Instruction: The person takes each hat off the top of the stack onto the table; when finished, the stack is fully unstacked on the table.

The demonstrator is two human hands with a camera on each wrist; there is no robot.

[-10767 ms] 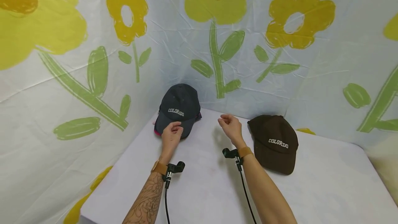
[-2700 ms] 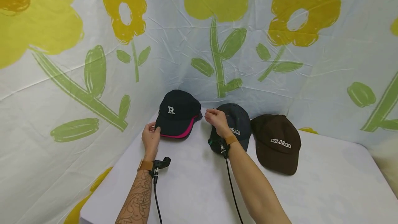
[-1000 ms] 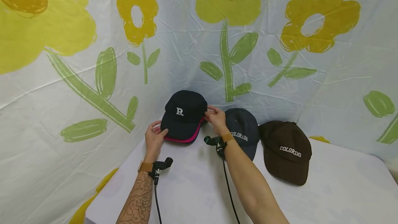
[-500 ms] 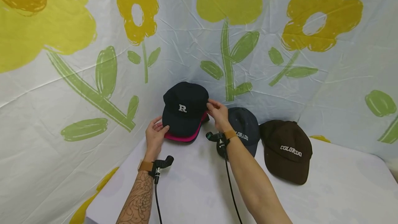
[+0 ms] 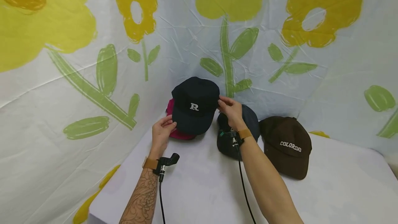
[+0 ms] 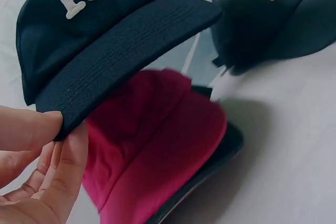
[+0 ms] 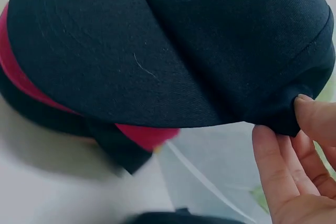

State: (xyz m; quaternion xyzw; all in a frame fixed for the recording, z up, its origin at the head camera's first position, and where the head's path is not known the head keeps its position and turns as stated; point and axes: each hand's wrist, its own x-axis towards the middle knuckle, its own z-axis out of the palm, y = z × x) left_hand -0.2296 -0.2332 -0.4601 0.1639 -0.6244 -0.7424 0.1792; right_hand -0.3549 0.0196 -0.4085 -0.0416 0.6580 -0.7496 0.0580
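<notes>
A dark navy baseball cap (image 5: 196,94) with a white R is held tilted above the table. My left hand (image 5: 161,136) pinches its brim edge between thumb and fingers, as the left wrist view also shows. My right hand (image 5: 232,113) pinches the lower edge of the crown on the other side. Directly below sits a pink baseball cap (image 6: 168,156), stacked on a dark cap whose brim (image 6: 235,137) peeks out beneath it. Behind my right wrist lies a navy COLORADO cap (image 5: 248,122), its lettering mostly covered in the head view.
A brown cap (image 5: 289,148) with white lettering lies right of the navy one. The white-covered table (image 5: 199,193) meets a flower-printed cloth (image 5: 174,44) at its back and left. Cables (image 5: 244,186) trail from both wrist cameras.
The COLORADO cap has moved from the left stack to beside the brown cap. In the last second, both hands lifted the R cap up and rightward off the stack, uncovering the pink cap.
</notes>
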